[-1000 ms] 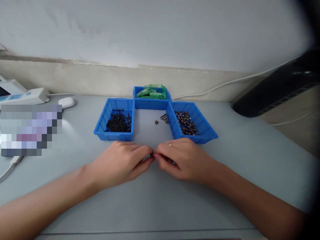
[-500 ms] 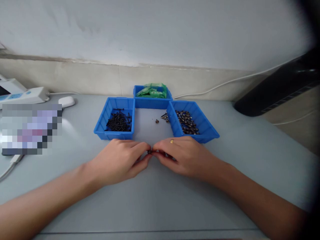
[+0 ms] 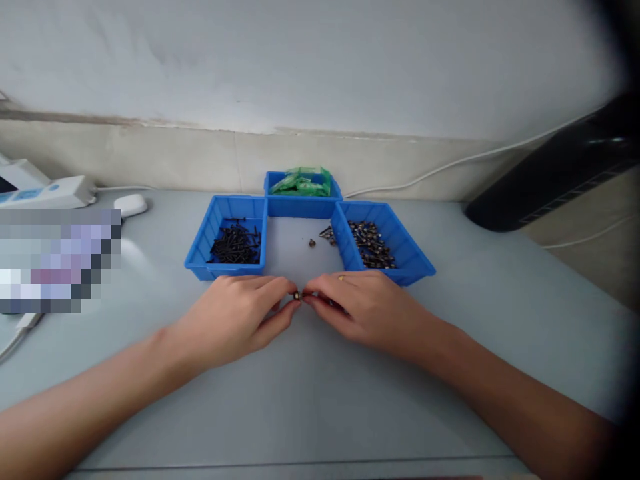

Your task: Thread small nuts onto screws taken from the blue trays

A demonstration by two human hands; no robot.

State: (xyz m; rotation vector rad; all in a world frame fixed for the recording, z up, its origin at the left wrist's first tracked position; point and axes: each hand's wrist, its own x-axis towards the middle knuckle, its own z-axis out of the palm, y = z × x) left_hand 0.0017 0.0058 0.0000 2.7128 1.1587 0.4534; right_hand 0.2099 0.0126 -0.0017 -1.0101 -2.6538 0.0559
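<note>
Just in front of the blue bins, my left hand is closed in a pinch on a small shiny metal nut-like piece. Thumb and forefinger of my right hand, which wears a ring, are pressed together against the other side of that piece. Whatever else the right fingertips hold is hidden by them. Beyond the hands, a small round metal part lies on the table. A few more metal parts lie against the right bin's side.
Black screws fill part of the left blue bin. Metal fittings lie in the right bin. Green plastic packets sit in the back bin. A power strip and white case are left; a black cylinder, right.
The metal piece between my fingertips has turned and shows a brighter face. Both hands have shifted slightly up and left in view, staying together. The whole scene also moves slightly left.
</note>
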